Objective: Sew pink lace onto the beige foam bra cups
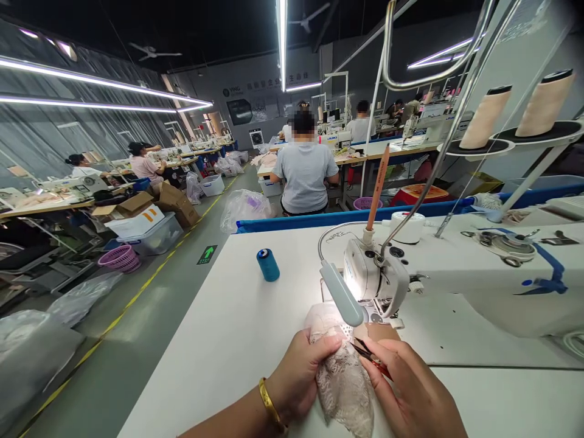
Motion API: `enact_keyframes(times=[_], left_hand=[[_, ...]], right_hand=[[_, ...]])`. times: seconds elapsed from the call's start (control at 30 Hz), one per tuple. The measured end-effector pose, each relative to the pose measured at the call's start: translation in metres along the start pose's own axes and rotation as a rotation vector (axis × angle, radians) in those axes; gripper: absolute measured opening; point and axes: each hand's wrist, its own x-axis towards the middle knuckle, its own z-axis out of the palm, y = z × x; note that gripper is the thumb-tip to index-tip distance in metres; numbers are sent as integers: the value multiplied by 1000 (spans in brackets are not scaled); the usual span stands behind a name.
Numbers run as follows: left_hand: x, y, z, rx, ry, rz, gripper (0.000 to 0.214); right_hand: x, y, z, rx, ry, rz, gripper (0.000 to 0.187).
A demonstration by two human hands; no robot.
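My left hand [298, 374], with a gold bangle at the wrist, pinches a piece of pale beige lace fabric [342, 380] that lies on the white sewing table [237, 328]. My right hand [413, 392] is closed on small thread snips [367, 354] with red handles, their tips at the lace's right edge. Both hands sit just in front of the white sewing machine [378, 277], whose lamp lights the cloth under its head.
A blue thread spool [268, 264] stands on the table to the left. Two beige thread cones [486, 117] sit on a stand at the right. A person in a grey shirt [305, 173] sits ahead, others at left. Boxes, bags and pink baskets line the aisle.
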Motion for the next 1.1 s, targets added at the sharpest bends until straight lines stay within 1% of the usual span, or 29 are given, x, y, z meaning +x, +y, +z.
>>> enact_keyframes(times=[0.23,0.37,0.5,0.73,0.9,1.1], left_hand=[[-1,1,1,6,28,-8,48],[-1,2,0,-2,13,-9,46],[-1,3,1,-2,24,-14,46],[-2,6,5,-9,33,-23,47],[-1,4,3,-16,24,-14,45],[0,2,0,-30,13,-25,38]], right_hand=[[-3,7,6,-6,-17,-45,23],[-3,7,8,1,-15,-43,22],[-3,7,9,10,-3,-34,21],[-3,7,7,-11,-26,-21,23],[-3,5,5,-9,-3,-19,21],[-3,7,6,6,-14,-27,21]])
